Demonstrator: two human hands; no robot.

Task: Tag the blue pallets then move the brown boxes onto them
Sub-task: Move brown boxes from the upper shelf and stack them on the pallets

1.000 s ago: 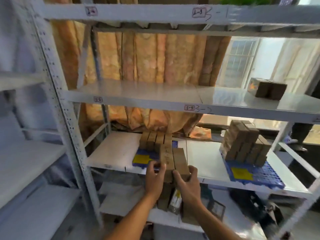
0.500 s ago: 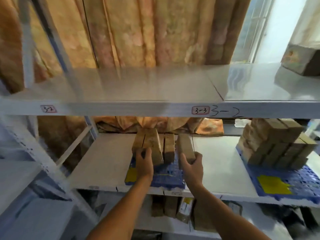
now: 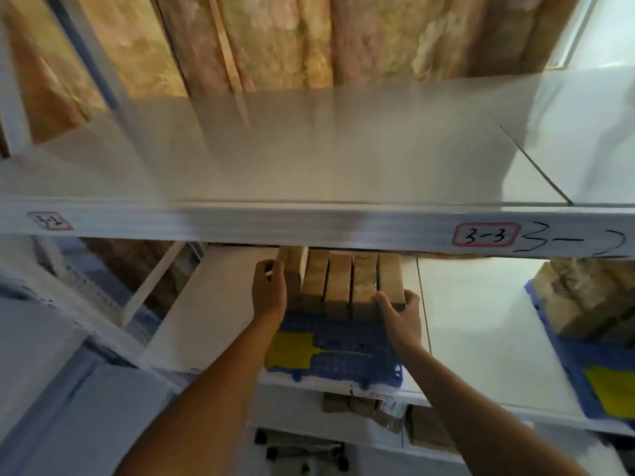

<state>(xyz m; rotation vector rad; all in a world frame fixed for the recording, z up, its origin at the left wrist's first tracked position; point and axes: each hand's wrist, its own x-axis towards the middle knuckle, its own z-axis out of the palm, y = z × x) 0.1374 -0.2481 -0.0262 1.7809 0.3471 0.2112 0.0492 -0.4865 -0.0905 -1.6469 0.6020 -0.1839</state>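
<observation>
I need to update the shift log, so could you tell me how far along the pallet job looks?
Done: both blue pallets carry yellow tags, the near pallet and the right pallet, which already holds a stack of boxes. In hand: the left hand and right hand flank a row of brown boxes on the near pallet. Left: more boxes on the shelf below.

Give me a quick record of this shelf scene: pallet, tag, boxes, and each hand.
pallet: blue pallet on the white shelf
tag: yellow tag on its front left
boxes: five brown boxes in a row at the pallet's back
left hand: against the row's left end
right hand: grips the rightmost box
second pallet: right, stacked, tagged
</observation>
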